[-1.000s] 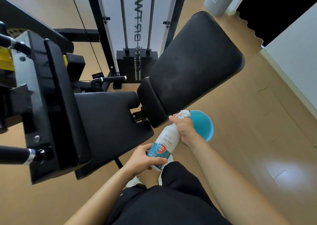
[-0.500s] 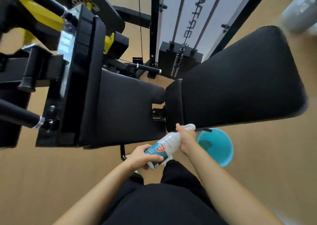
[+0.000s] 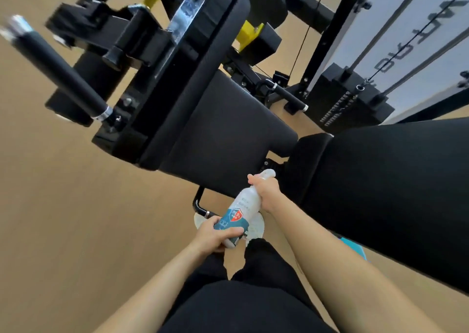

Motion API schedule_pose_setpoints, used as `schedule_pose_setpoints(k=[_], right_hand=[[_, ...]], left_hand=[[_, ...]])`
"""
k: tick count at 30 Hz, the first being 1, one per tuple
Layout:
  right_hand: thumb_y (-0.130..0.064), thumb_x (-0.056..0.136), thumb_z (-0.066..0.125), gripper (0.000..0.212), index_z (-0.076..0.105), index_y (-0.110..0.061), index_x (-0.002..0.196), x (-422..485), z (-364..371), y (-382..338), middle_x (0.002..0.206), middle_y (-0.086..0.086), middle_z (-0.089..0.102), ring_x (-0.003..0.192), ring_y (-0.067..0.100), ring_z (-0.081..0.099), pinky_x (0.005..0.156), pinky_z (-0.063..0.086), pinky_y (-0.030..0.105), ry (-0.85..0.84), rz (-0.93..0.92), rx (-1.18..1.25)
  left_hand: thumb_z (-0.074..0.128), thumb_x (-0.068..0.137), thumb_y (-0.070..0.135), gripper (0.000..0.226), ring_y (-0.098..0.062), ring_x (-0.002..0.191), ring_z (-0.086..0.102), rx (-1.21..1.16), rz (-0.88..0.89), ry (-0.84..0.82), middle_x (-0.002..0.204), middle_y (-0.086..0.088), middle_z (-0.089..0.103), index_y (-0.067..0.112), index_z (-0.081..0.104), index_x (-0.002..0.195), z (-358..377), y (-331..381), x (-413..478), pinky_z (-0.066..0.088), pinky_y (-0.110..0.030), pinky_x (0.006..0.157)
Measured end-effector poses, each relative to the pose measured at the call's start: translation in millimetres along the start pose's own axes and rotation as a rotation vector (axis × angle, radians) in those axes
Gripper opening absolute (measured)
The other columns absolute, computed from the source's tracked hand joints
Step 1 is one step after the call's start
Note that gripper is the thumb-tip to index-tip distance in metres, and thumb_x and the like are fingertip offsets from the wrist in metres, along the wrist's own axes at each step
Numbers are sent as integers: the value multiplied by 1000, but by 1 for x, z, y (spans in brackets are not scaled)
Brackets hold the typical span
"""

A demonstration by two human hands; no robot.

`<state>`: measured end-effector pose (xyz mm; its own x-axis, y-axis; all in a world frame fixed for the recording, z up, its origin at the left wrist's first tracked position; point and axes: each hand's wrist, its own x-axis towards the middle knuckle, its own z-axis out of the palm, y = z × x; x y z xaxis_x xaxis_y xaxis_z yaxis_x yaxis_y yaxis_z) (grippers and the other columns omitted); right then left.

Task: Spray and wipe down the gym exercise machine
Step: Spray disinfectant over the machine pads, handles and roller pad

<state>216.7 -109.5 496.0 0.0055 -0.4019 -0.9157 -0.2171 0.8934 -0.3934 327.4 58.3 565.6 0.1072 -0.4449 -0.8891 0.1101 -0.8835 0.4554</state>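
Note:
A white spray bottle (image 3: 241,209) with a blue and red label is held in both hands, tilted, nozzle toward the machine. My left hand (image 3: 215,233) grips its base. My right hand (image 3: 266,193) is closed around the neck and trigger head. Just beyond the nozzle lies the black padded seat (image 3: 228,134) of the gym machine. The big black back pad (image 3: 393,185) fills the right side. An upright black pad (image 3: 193,61) on a metal frame stands at the seat's far end.
A black handle bar (image 3: 58,66) sticks out at the left. The weight stack (image 3: 350,101) and cables stand at the upper right. A blue bucket's edge (image 3: 355,246) peeks from under the back pad. A white shoe (image 3: 253,227) is on the tan floor (image 3: 76,218).
The view has swung left and down, so the seat and frame fill more of the frame and the bucket is mostly hidden. Both hands keep their hold on the bottle.

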Motion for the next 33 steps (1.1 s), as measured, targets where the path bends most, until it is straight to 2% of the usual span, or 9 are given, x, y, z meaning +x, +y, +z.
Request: schedule_pose_setpoints(k=[3, 8, 11, 16, 20, 22, 25, 27, 33], right_hand=[[-26, 92, 72, 37, 58, -11, 122, 1, 35, -8, 101, 7, 70, 84, 20, 69, 82, 61, 38, -51, -53, -142], [-28, 91, 75, 25, 54, -17, 99, 3, 64, -9, 107, 12, 68, 90, 25, 70, 83, 60, 43, -90, -63, -234], [-30, 89, 76, 32, 54, -17, 108, 5, 71, -13, 106, 11, 66, 93, 26, 71, 88, 61, 46, -114, -67, -303], [-24, 89, 73, 37, 55, -10, 118, 4, 75, -18, 96, 8, 71, 81, 22, 71, 71, 61, 38, -109, -58, -372], [-28, 90, 74, 35, 57, -11, 116, 7, 61, -27, 105, 9, 71, 84, 23, 71, 64, 56, 35, -69, -72, -386], [-28, 90, 75, 31, 60, -11, 112, 12, 51, -33, 112, 14, 69, 84, 24, 69, 67, 58, 37, -79, -108, -301], [-30, 92, 73, 24, 55, -18, 103, 14, 36, -47, 112, 13, 68, 95, 27, 69, 85, 60, 45, -17, -153, -171], [-32, 92, 73, 32, 51, -20, 112, 16, 28, -59, 106, 9, 69, 96, 25, 69, 92, 58, 49, 32, -155, -109], [-40, 85, 77, 54, 54, -14, 126, 19, 4, -89, 111, 9, 68, 93, 25, 70, 88, 59, 47, 75, -163, -97]], left_hand=[[92, 50, 49, 87, -22, 94, 75, -97, -33, 64, 114, -11, 74, 13, 59, 122, -9, -10, -1, 60, -27, 68], [92, 65, 38, 69, -22, 99, 74, -199, -53, 131, 116, -8, 73, 16, 61, 122, -23, -20, -3, 57, -23, 64], [90, 75, 31, 57, -21, 96, 75, -269, -67, 133, 114, -8, 74, 15, 61, 122, -21, -22, -4, 58, -25, 65], [90, 56, 48, 77, -22, 94, 76, -288, -57, 124, 114, -6, 73, 19, 58, 120, -4, -25, 0, 64, -34, 76], [89, 54, 55, 80, -21, 99, 75, -293, -24, 116, 114, -3, 73, 23, 59, 121, 2, -22, 6, 64, -43, 87], [88, 60, 52, 73, -21, 99, 75, -279, -4, 100, 113, -2, 74, 24, 59, 121, 3, -13, 9, 63, -45, 91], [88, 75, 41, 60, -20, 99, 74, -243, 57, 97, 114, -1, 72, 22, 58, 123, 3, 5, 14, 63, -38, 88], [86, 80, 36, 55, -17, 101, 72, -195, 99, 92, 117, 0, 69, 22, 57, 124, 2, 18, 19, 63, -32, 82], [85, 80, 42, 52, -13, 101, 71, -134, 170, 52, 114, 1, 70, 24, 59, 120, 10, 46, 30, 63, -28, 81]])
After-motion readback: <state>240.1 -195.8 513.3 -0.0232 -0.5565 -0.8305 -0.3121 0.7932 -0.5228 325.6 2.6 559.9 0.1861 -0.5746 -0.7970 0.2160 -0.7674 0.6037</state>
